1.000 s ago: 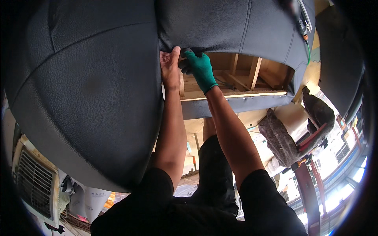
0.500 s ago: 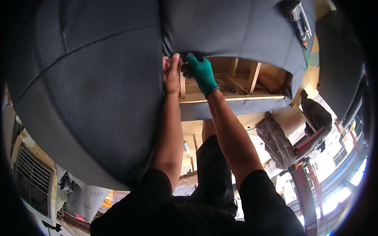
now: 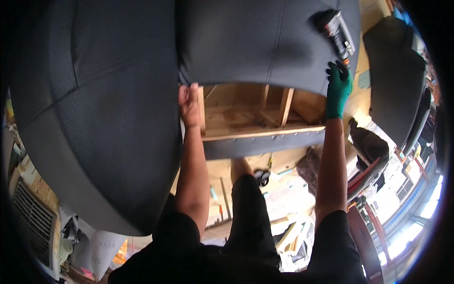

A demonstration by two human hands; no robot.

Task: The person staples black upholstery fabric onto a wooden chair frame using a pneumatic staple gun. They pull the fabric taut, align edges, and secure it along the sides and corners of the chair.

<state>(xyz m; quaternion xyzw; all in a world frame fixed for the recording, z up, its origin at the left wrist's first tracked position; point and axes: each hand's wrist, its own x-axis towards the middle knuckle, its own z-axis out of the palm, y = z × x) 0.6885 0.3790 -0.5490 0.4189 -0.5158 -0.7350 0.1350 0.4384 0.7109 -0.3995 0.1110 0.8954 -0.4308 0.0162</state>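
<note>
My bare left hand is closed on the edge of the dark leather cover, at the left corner of an opening in the sofa frame. Thumb and fingers pinch the leather there. In a green glove, my right hand reaches up beside the opening's right end, its fingers apart. Just beyond its fingertips lies an air staple gun on the leather, its orange hose fitting toward the glove. Whether the fingertips touch the tool, I cannot tell. Inside the opening, wooden slats show.
A large dark leather section fills the left side. Below the opening runs a leather-covered rail. Another dark upholstered piece stands at the right, above brown fabric. A slatted vent panel is at lower left.
My right hand has left the leather edge beside my left hand and moved right to near the staple gun. My left hand still pinches the edge. The whole view has shifted slightly.
</note>
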